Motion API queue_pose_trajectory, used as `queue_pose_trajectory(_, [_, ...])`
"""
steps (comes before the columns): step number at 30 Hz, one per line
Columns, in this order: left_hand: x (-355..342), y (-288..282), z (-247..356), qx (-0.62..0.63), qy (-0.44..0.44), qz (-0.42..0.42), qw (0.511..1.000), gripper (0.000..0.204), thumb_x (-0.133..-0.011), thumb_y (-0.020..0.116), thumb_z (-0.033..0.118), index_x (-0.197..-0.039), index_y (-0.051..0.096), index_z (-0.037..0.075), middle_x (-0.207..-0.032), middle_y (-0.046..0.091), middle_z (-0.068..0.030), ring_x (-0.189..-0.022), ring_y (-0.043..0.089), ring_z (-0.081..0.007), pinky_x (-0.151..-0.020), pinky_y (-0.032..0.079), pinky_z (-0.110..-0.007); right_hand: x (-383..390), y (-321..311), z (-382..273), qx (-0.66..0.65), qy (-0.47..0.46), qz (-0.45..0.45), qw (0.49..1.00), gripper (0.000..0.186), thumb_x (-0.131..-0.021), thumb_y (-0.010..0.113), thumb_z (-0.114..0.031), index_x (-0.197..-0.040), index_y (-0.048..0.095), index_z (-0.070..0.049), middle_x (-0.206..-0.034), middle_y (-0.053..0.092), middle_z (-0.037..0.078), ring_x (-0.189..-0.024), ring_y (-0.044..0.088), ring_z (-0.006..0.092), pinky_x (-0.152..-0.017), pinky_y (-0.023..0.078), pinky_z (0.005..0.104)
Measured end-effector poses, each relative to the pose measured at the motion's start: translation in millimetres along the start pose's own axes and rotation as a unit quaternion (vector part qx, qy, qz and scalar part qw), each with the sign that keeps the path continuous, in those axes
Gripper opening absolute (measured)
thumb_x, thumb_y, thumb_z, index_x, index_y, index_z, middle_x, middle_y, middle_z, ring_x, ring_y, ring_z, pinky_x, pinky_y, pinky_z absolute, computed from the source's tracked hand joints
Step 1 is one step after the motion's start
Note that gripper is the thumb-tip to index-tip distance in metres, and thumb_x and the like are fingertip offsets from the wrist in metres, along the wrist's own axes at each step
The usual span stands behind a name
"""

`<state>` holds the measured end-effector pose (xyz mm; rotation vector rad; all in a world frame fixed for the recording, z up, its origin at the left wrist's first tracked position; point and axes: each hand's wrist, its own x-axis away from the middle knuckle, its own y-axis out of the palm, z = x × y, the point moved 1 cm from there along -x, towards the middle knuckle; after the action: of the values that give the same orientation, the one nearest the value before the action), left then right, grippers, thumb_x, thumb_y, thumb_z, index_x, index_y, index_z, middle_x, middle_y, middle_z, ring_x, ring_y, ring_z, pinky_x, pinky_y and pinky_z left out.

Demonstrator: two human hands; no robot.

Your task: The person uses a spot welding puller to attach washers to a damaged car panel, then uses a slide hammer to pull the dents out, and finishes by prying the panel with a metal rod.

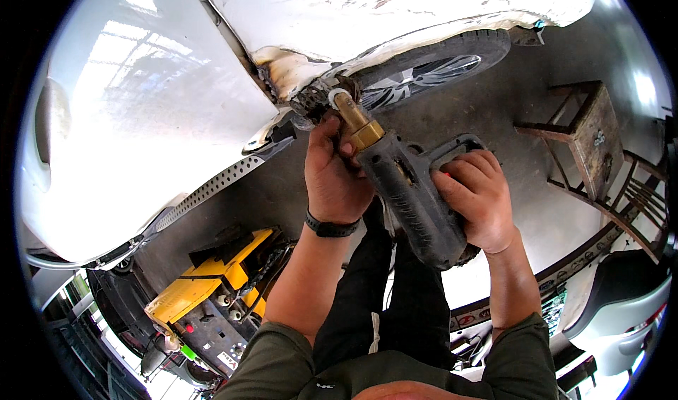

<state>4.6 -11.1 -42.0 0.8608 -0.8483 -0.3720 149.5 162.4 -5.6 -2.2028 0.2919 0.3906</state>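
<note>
A black pistol-grip spot-welding gun [406, 195] with a brass-coloured nose [359, 128] slants across the middle, its front end pointing up and left. My right hand [480, 199] is wrapped round its looped rear handle. Closed around the front, my left hand [335, 177] has its thumb and fingers against the brass nose; some fingers are hidden behind it. A pale ring sits at the gun's tip, beside dark, rough metal [312, 102] by the lower corner of the white car's panel. Scorched brown and black, that corner [282, 72] lies just above my left thumb.
A car wheel [424, 75] is right of the gun's tip, under the scraped white bodywork [339, 12]. A perforated metal strip [212, 188] runs along the car's lower edge. A yellow and grey machine [219, 287] stands lower left, a wooden stool [590, 142] at right.
</note>
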Motion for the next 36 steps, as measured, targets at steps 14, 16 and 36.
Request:
queue_pose_trajectory(14, [-11.0,-6.4,4.8,0.047,0.018,-0.075,0.996,0.027,-0.101,0.049,0.018,-0.124,0.063,0.021,-0.088,0.061,0.0,-0.078,0.06,-0.0151,-0.07,0.048,-0.033,-8.5,1.8,11.1,-0.042,0.013,-0.015,0.999,0.037,-0.074,0.068,-0.022,-0.107,0.071,-0.006,-0.085,0.063,0.008,-0.083,0.064,0.0293,-0.08,0.047,0.0425])
queue_pose_trajectory(16, [-13.0,-10.1,4.9,0.055,0.025,-0.094,0.994,0.03,-0.101,0.047,0.017,-0.126,0.062,0.014,-0.109,0.07,-0.0092,-0.101,0.071,-0.0246,-0.091,0.06,-0.045,-8.2,3.0,14.0,-0.065,0.013,-0.022,0.998,0.037,-0.076,0.067,-0.022,-0.109,0.07,-0.005,-0.088,0.065,0.009,-0.084,0.064,0.0297,-0.08,0.047,0.0422])
queue_pose_trajectory(36, [-18.8,2.5,12.4,0.027,0.036,-0.107,0.993,0.043,-0.101,0.045,0.018,-0.141,0.059,0.013,-0.059,0.036,0.0096,-0.057,0.046,-0.0039,-0.072,0.053,-0.027,-0.2,31.8,21.1,-0.275,0.09,-0.012,0.957,0.044,-0.076,0.076,-0.021,-0.114,0.071,0.0,-0.095,0.069,0.017,-0.087,0.064,0.0358,-0.079,0.049,0.0424])
